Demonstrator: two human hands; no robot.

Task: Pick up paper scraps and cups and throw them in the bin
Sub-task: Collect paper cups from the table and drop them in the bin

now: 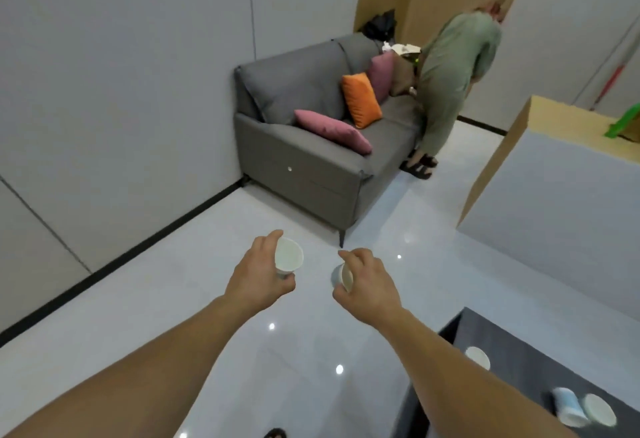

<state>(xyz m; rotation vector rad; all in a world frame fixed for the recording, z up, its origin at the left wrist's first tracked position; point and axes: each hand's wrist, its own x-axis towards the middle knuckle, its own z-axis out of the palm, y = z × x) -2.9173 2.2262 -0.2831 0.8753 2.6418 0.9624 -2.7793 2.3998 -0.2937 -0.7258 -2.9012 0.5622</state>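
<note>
My left hand (258, 278) grips a white paper cup (288, 257), its open mouth turned toward me. My right hand (367, 280) holds a second white paper cup (343, 278) tilted on its side, mostly hidden by the fingers. Both hands are held out over the glossy white floor. On the dark table (512, 378) at the lower right lie three more cups: one white (478, 358), one pale blue on its side (568, 410), one white (599, 410). No bin and no paper scraps are in view.
A grey sofa (311, 160) with pink and orange cushions stands against the wall ahead. A person in green (450, 80) bends over beside it. A large grey and wood counter (554, 195) stands at the right.
</note>
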